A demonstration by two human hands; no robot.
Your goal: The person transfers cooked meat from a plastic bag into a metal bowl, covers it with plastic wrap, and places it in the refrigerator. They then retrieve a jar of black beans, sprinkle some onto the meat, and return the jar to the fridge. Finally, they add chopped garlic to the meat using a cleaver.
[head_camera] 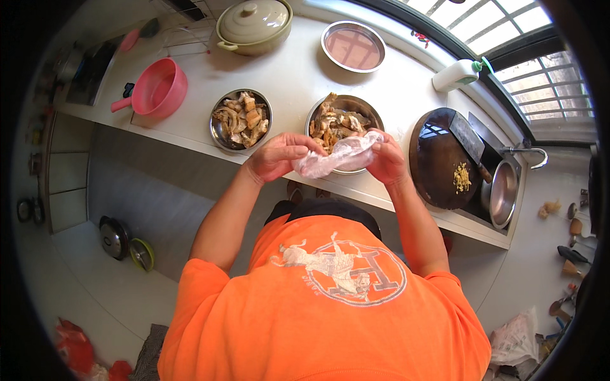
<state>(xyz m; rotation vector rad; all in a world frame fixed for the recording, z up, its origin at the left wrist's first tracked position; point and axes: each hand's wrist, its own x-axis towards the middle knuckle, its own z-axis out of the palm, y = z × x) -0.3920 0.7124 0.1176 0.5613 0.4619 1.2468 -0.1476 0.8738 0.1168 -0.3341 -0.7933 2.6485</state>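
Note:
A crumpled translucent plastic bag (333,157) stretches between my two hands above the front of a steel bowl (379,112) with browned, chopped pieces of food (340,121). My left hand (281,155) grips the bag's left end with thumb and fingers. At the bag's right end, the fingers of my right hand (388,157) pinch the plastic. Left of my left hand stands a smaller steel bowl (214,128) with similar light brown pieces (248,119). The bag covers part of the larger bowl.
Behind are a lidded pot (255,24) and a steel dish of liquid (353,46). A pink dipper (159,90) stands left. Rightward lie a round chopping board (429,157) bearing a cleaver (467,138) and chopped yellow bits (461,178), then a sink basin (504,193) and a pump bottle (452,76).

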